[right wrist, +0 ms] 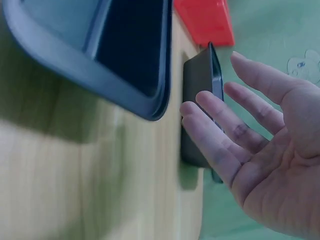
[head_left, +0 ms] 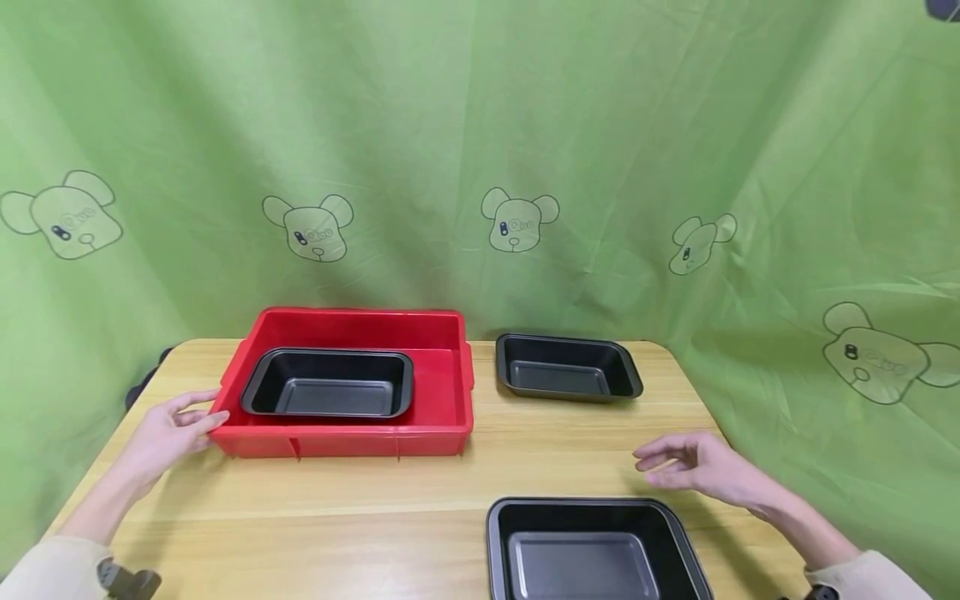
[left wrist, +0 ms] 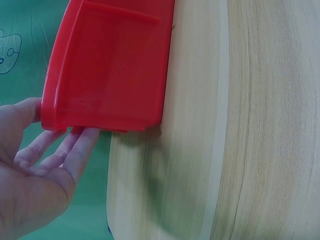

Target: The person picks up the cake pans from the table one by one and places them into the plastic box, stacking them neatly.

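Observation:
My left hand (head_left: 167, 433) grips the left side of a red plastic bin (head_left: 441, 392), near its front corner. In the left wrist view its thumb lies on the rim (left wrist: 50, 107), with the fingers against the side wall below. Inside the bin sits a dark loaf pan (head_left: 333, 398). Empty and with its fingers loosely bent, my right hand (head_left: 701, 468) hovers over the right part of the table, just beyond a larger dark baking pan (head_left: 585, 567). The right wrist view shows its palm and spread fingers, apart from the pan's rim (right wrist: 155, 112).
A second dark loaf pan (head_left: 558, 379) stands at the back of the wooden table (head_left: 360, 517), right of the bin. A green curtain (head_left: 420, 150) printed with bear heads hangs behind the table and along its sides. The near baking pan runs past the frame's bottom edge.

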`<state>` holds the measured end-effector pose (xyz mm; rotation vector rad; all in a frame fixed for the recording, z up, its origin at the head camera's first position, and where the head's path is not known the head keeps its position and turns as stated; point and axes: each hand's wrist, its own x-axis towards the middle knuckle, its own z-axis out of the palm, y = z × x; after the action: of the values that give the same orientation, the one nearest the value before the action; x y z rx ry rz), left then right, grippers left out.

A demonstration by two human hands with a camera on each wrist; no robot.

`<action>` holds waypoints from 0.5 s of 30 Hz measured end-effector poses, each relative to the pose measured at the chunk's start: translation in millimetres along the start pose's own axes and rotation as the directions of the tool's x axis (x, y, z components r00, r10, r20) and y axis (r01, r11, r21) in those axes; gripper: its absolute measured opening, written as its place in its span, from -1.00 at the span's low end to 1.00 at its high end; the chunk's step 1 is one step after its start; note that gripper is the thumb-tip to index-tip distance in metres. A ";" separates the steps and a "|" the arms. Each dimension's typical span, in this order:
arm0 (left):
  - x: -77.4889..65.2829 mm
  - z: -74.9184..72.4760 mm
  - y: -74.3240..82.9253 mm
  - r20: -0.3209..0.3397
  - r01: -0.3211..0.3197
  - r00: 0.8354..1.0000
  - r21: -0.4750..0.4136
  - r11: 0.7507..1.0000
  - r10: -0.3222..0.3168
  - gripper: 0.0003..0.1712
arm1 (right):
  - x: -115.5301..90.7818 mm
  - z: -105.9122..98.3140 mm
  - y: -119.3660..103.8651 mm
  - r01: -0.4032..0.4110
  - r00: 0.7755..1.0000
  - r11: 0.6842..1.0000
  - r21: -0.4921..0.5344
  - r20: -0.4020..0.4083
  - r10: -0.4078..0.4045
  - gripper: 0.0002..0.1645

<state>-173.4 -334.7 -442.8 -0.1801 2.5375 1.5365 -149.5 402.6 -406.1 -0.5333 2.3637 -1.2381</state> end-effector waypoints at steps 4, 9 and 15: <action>-0.3 -0.1 0.1 0.001 -0.001 1.000 -0.002 1.000 0.001 -0.14 | -7.4 0.7 11.0 -0.012 1.000 1.000 0.006 0.002 0.012 -0.45; -0.5 -0.1 -1.4 0.000 -0.002 1.000 -0.010 1.000 0.002 -0.12 | -14.6 7.2 25.2 -0.021 1.000 0.998 0.067 0.023 0.019 -0.44; -0.4 0.4 -1.6 0.000 0.008 1.000 -0.003 1.000 -0.008 -0.11 | -19.9 17.1 37.9 -0.076 0.997 0.983 0.170 0.046 0.069 -0.41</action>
<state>-172.7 -335.1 -444.2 -0.1896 2.5313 1.5377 -129.1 421.3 -442.9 -0.4096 2.1969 -1.3688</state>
